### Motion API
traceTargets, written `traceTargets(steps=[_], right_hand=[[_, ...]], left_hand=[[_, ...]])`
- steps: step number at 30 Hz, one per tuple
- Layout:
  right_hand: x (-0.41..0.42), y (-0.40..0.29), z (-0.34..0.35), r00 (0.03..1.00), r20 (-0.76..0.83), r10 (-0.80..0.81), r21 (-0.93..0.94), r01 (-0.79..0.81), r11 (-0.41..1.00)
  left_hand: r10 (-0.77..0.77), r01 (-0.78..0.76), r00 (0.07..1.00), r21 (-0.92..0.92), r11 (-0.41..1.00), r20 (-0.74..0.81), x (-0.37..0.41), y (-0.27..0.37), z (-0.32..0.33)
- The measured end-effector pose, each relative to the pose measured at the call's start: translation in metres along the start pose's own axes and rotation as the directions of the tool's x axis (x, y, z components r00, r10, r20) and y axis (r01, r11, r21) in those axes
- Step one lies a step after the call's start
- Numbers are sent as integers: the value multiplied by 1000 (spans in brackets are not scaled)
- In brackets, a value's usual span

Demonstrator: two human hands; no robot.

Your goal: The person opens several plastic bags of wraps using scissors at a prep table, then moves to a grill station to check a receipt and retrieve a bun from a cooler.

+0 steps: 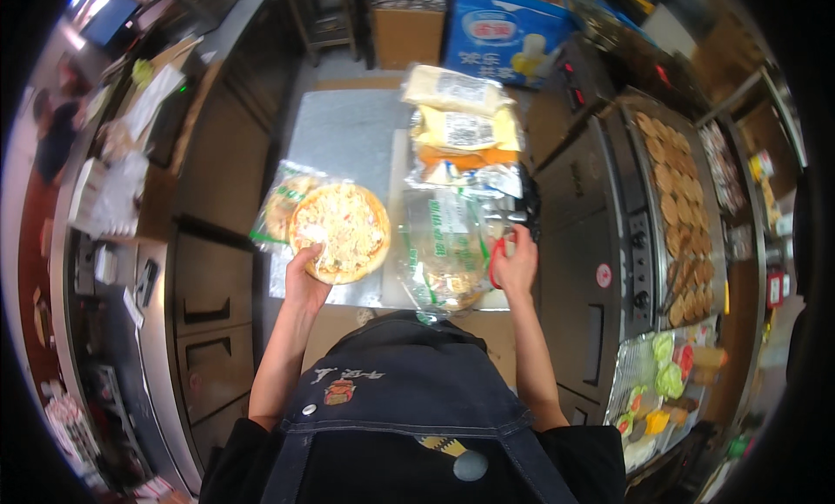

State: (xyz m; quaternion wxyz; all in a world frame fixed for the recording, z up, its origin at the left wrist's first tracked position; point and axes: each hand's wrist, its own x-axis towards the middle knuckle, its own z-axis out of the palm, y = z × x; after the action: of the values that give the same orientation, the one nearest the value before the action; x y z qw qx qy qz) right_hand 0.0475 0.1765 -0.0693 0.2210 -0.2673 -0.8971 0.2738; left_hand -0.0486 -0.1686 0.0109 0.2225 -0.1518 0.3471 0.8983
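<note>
My left hand (305, 283) grips the near-left rim of a round pizza (346, 230) topped with shredded cheese, its thumb on top. Glare on the topping suggests clear wrap, but I cannot tell for certain. A plastic bag with green print (277, 207) lies partly beneath the pizza. In my right hand (518, 262) is a tool with a red loop handle, apparently scissors (496, 264); its blades are hard to make out. Just left of that hand, a clear bag with green writing (447, 243) holds another round pizza or crust.
Packs of pale and yellow food (466, 129) are piled at the table's (346, 129) far right. Steel cabinets (215, 295) flank me. On the right are a griddle with rows of round patties (682, 210) and a tray of vegetables (659, 380). A person (59, 132) is at far left.
</note>
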Motion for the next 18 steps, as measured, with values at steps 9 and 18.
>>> traceTargets(steps=[9,18], right_hand=[[-29,-143,-100,308,917,-252,395,-627,671],[-37,-166,-111,210,951,-225,307,-614,727]], left_hand=[[167,-140,975,-179,974,145,-29,11,24],[278,-293,928,23,956,248,-40,-3,40]])
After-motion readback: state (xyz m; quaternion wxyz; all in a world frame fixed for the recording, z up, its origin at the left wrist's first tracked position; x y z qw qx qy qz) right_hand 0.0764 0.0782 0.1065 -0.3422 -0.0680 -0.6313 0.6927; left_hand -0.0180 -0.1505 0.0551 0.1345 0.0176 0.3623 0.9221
